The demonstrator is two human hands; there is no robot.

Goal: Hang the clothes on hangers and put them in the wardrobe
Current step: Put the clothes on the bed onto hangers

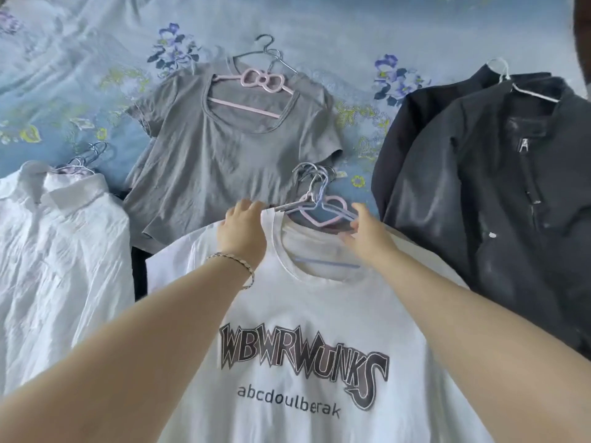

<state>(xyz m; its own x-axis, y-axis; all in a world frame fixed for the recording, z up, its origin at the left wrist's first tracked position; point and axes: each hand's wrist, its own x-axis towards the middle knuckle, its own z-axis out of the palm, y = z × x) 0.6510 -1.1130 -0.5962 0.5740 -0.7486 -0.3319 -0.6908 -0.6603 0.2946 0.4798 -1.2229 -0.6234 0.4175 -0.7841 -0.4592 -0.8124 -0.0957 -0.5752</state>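
Observation:
A white printed T-shirt [307, 314] lies flat on the bed in front of me, with a bunch of hangers [319, 206], one with a pink heart, at its neck opening. A blue hanger bar shows inside the collar. My left hand [241, 231] grips the shirt's left shoulder at the collar. My right hand [367, 235] lies on the right side of the collar, fingers curled at the hangers' arms. A grey T-shirt [224, 148] on a pink bow hanger [262, 79] lies beyond.
A white collared shirt [57, 251] on hangers lies at the left. A dark zip jacket [499, 193] on a white hanger lies at the right. All rest on a blue floral bedsheet [96, 59]. No wardrobe is in view.

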